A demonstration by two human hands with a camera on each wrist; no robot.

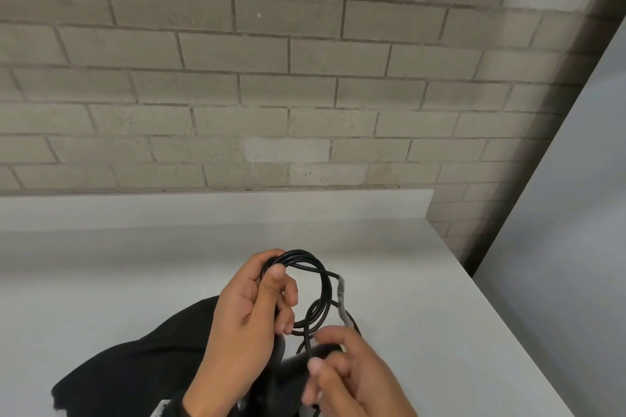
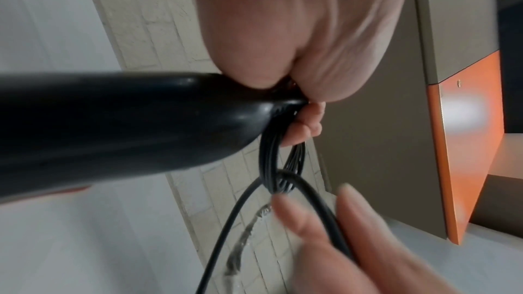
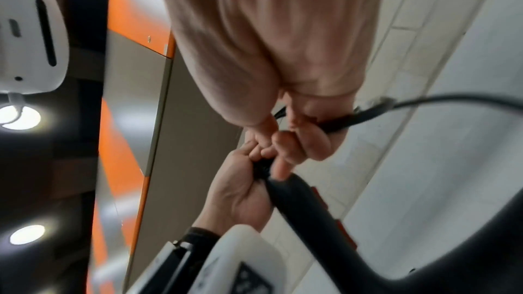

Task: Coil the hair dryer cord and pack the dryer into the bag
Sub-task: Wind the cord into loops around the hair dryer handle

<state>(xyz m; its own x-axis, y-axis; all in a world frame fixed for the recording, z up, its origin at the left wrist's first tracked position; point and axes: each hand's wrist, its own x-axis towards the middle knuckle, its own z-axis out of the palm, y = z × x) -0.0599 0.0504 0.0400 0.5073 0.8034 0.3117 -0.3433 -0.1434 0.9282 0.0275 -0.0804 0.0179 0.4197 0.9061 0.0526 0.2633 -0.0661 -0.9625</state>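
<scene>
The hair dryer cord (image 1: 301,259) is plain black, except one stretch just right of the coil that's wrapped in grey tape (image 1: 341,294). The dryer (image 2: 118,124) itself is glossy black too, with a bit of red-orange showing on its handle in the right wrist view. The bag (image 1: 142,362) left of the dryer is matte black. The countertop (image 1: 135,264) under it all is pale grey-white. Behind the countertop, the brick wall (image 1: 271,78) is beige-grey with darker mortar lines. The cabinet panel (image 2: 467,142) beside the wall is bright orange over taupe.
</scene>
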